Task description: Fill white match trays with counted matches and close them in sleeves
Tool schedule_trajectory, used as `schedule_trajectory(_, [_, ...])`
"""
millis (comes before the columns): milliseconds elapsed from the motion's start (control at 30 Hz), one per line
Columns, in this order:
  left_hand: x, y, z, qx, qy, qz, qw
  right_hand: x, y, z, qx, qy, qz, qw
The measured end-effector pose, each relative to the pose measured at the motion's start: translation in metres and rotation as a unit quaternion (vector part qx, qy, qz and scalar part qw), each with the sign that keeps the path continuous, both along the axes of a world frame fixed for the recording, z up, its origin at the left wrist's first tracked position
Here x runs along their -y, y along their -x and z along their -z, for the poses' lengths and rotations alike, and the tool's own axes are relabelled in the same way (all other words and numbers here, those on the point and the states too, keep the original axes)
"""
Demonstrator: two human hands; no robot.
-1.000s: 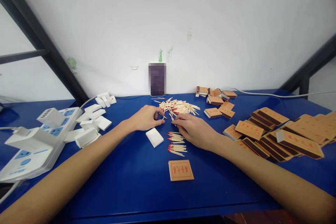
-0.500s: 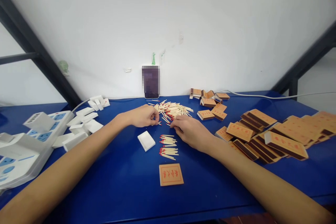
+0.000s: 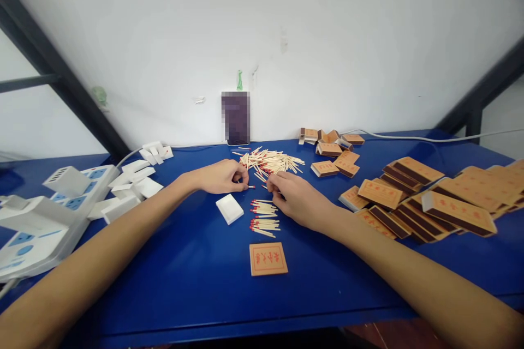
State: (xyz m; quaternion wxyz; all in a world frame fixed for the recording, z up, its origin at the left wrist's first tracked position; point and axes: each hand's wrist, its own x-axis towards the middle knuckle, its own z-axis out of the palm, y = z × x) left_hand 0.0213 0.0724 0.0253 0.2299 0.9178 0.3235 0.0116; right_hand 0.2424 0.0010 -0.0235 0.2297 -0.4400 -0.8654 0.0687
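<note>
My left hand (image 3: 225,177) is pinched on a match (image 3: 251,187) whose red head points right. My right hand (image 3: 298,199) has its fingers curled together, and the red tip of another match (image 3: 265,187) sticks out to their left; the grip itself is partly hidden. Just beyond both hands spreads a heap of loose matches (image 3: 280,162). Nearer to me, two small groups of matches, the farther one (image 3: 264,208) and the nearer one (image 3: 266,225), lie with heads to the left. Beside them rests a white matchbox tray (image 3: 230,209), and below them a flat orange matchbox sleeve (image 3: 268,259).
Many orange matchbox sleeves (image 3: 380,193) are piled on the right, with several more (image 3: 325,169) at the back. White inner trays (image 3: 135,172) cluster at left beside a power strip (image 3: 77,191) with plugs. A dark-screened device (image 3: 237,120) leans against the wall.
The view has tipped slightly downward, so the table sits higher in the picture. My left hand's match shows more fully, and my right hand's fingers have curled in more.
</note>
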Motion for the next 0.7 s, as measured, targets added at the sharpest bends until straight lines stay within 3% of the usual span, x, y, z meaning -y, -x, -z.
schedule_trajectory(200, [0.0061, -0.0029, 0.0015, 0.002, -0.024, -0.021, 0.999, -0.0019, 0.0000, -0.0012, -0.006, 0.008, 0.001, 1.000])
schedule_trajectory(433, [0.0074, -0.0036, 0.0027, 0.010, -0.043, -0.008, 0.999, -0.0048, -0.0047, -0.0065, -0.018, -0.024, 0.029, 0.999])
schedule_trajectory(700, [0.0077, -0.0040, 0.0028, -0.015, -0.105, -0.002, 0.994, -0.0088, -0.0093, -0.0016, -0.002, -0.041, 0.014, 0.999])
